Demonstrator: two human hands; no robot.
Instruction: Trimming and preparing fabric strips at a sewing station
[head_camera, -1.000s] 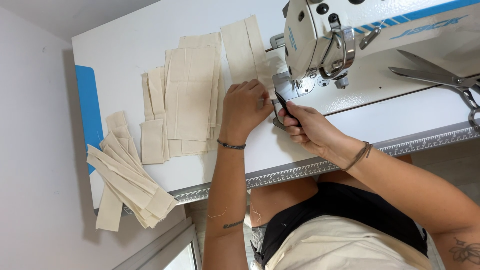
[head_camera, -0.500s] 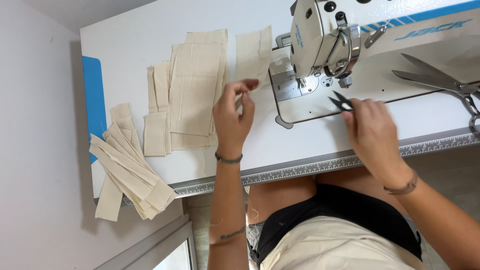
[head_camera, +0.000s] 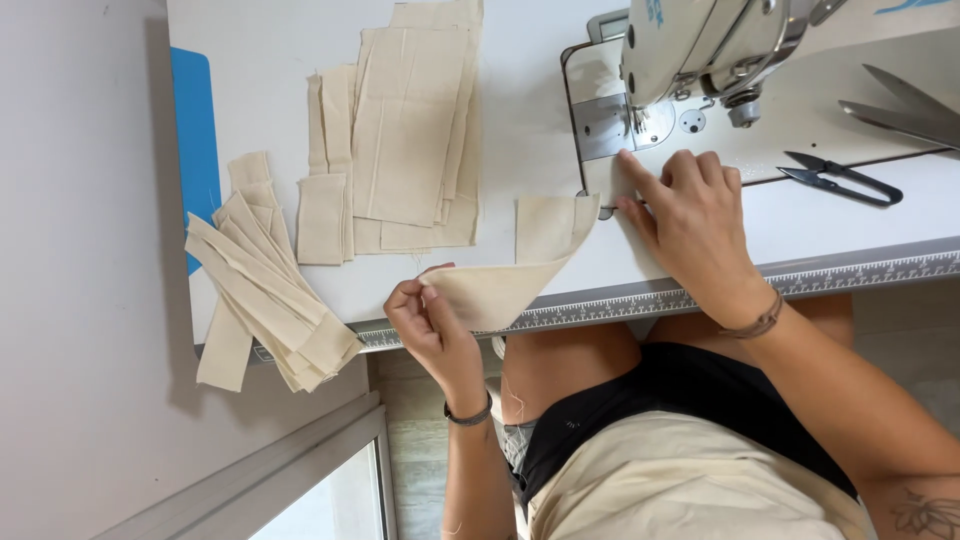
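Two hands hold one cream folded fabric strip (head_camera: 510, 275) beside the white sewing machine (head_camera: 720, 50): the left hand (head_camera: 430, 325) pinches its near end off the white table's (head_camera: 270, 40) front edge, the right hand (head_camera: 690, 215) presses its far end flat, fingers together, below the needle. Black thread snips (head_camera: 840, 180) lie right of it, bare tabletop between

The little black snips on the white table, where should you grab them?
Grab the small black snips by their looped back end, at the right in this view, coming from above. They lie flat, apart from the right hand, blade tips pointing left toward the sewing machine, so the rounded loop is probably the safest hold.
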